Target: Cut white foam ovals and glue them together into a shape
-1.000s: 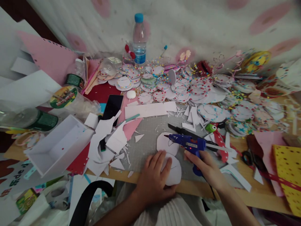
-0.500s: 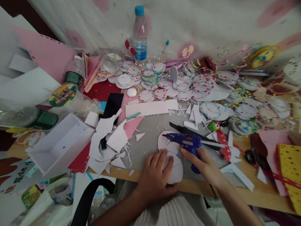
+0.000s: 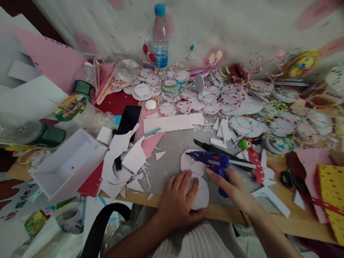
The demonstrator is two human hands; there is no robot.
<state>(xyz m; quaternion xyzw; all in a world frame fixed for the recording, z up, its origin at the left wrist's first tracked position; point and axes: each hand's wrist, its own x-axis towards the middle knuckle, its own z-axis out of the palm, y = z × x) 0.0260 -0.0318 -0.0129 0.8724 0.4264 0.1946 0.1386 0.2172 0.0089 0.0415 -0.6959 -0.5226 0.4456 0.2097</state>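
Note:
My right hand [image 3: 235, 190] grips the handle of a blue glue gun [image 3: 212, 162], its nozzle pointing left over a white foam disc [image 3: 191, 163] on the grey cutting mat [image 3: 166, 168]. My left hand [image 3: 177, 202] lies flat, fingers spread, on a second white disc [image 3: 202, 195] at the table's near edge, pressing it down. The two discs touch or overlap just below the nozzle. A black utility knife [image 3: 215, 150] lies behind the gun.
White foam scraps [image 3: 123, 161] and an open white box [image 3: 67, 163] lie to the left, beside a black phone [image 3: 129, 120]. Several decorated discs [image 3: 204, 96] cover the back; a water bottle [image 3: 160, 36] stands behind. Scissors [image 3: 291, 181] and yellow dotted paper [image 3: 331, 193] are at right.
The glue gun has moved slightly left and nearer the upper disc. My left hand has stayed pressed on the lower disc. The camera view shifted a little.

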